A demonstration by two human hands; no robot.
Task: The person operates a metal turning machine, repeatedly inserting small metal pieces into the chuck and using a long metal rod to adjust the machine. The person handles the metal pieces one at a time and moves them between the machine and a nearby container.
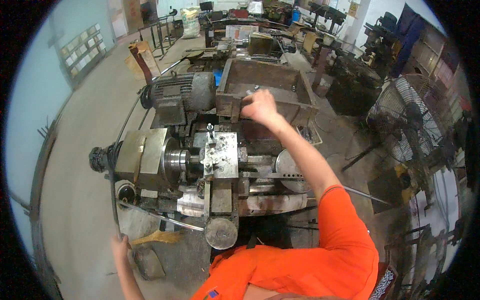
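Note:
My left hand (120,246) is closed round the lower end of a long dark lever (114,202), which rises to the left end of a small metal lathe (145,150). My right hand (261,106) reaches over the lathe to the near wall of a rusty metal box (265,66). Its fingers are curled, and what they hold, if anything, is hidden. Small metal pieces (256,88) show just beyond the knuckles. Below this hand lies the steel tool block (223,155), facing the round spindle nose (177,161).
Behind the spindle sits a finned electric motor (182,92). A bright bar (165,218) slants toward a round handwheel (221,233) at the front. A straw broom (159,237) lies on the floor. At right stands a large fan (407,117); more machines fill the back.

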